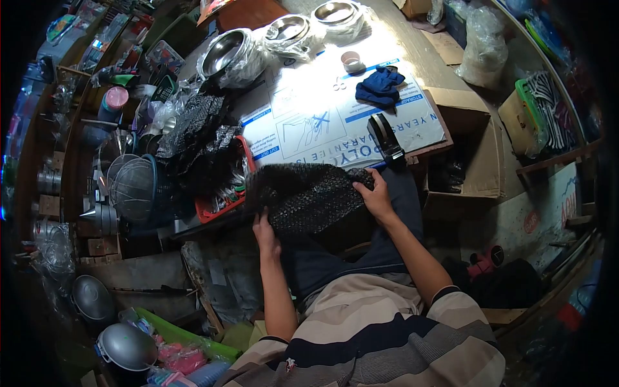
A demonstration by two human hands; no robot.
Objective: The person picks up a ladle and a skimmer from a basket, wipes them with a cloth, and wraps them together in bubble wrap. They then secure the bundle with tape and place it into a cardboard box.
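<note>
A sheet of black bubble wrap is stretched between my two hands above my lap. My left hand is closed at its lower left edge, fingers partly behind the sheet. At its upper right corner, my right hand pinches the wrap between thumb and fingers. More crumpled black wrap lies to the left, beside a red tray of small metal items. A black tape dispenser rests on the white printed board, just beyond my right hand.
Plastic-wrapped metal bowls line the board's far side, near a tape roll and a blue cloth. An open cardboard box is at the right. Strainers hang over the left side; metal pots sit lower left.
</note>
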